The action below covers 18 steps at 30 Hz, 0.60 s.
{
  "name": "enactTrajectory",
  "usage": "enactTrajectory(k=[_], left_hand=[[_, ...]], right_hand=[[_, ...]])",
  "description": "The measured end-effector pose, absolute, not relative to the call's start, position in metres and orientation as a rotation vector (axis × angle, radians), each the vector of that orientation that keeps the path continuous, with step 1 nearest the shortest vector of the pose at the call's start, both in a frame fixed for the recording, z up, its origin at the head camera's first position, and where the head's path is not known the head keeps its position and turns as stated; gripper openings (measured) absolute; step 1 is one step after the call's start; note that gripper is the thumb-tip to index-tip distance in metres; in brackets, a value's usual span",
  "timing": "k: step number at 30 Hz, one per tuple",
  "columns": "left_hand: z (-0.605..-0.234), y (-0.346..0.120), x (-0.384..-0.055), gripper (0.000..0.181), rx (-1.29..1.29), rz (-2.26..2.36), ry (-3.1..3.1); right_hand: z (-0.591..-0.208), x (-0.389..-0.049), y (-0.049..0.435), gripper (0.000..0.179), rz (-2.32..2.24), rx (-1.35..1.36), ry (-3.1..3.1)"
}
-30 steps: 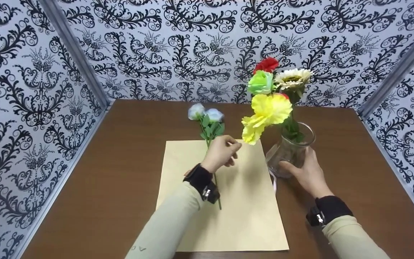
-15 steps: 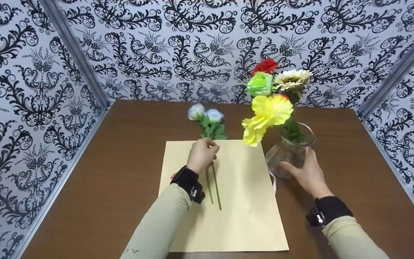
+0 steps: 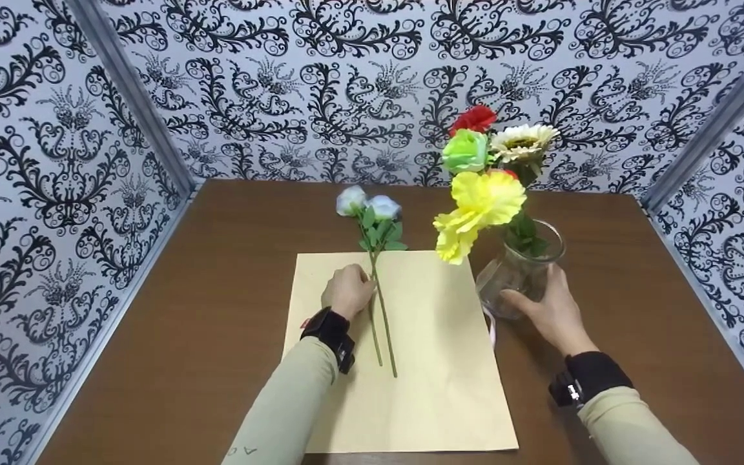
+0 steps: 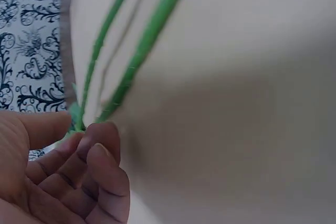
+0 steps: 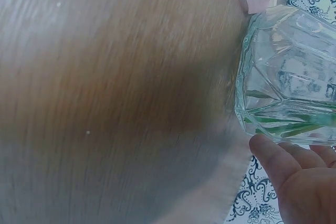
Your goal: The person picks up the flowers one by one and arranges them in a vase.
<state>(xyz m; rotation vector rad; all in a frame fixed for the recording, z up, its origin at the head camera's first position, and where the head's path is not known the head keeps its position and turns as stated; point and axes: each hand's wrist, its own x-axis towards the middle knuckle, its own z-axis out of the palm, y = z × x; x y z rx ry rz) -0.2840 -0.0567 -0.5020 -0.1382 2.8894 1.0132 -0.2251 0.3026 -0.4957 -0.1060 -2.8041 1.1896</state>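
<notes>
Two pale blue artificial roses (image 3: 383, 208) lie with crossing green stems (image 3: 385, 323) over a sheet of tan paper (image 3: 449, 387). My left hand (image 3: 349, 290) is just left of the stems, its fingertips at the left one. In the left wrist view, the fingers (image 4: 107, 169) are loosely bent and a gap shows between thumb and fingertips, beside the stems. My right hand (image 3: 556, 316) grips a clear glass vase (image 3: 507, 284) low on its side. In the vase stand a yellow flower (image 3: 485, 203), a green rose (image 3: 465, 152), a cream daisy-like flower (image 3: 524, 142) and red blooms (image 3: 474, 119).
A pink ribbon-like strip (image 3: 489, 326) shows between vase and paper. A small red item (image 3: 305, 323) peeks out by the left wrist. Patterned panels (image 3: 372, 90) enclose the brown table (image 3: 217, 290) at the back and both sides.
My left hand has moved left and toward me, from right of the stems to their left side. A second stem appeared as it uncovered them. My right hand stays on the vase.
</notes>
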Motion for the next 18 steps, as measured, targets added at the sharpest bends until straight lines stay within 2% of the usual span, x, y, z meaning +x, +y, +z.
enactTrajectory(k=[7,18], left_hand=[[-0.5101,-0.0568,-0.2824,0.037,-0.091,0.860,2.902],[-0.5098,-0.0563,-0.2825,0.035,-0.118,0.813,2.855]], right_hand=[[-0.4959,-0.2246,0.3029,0.115,1.202,-0.107,-2.796],[-0.4961,-0.2244,0.3034,0.115,1.205,-0.093,-2.812]])
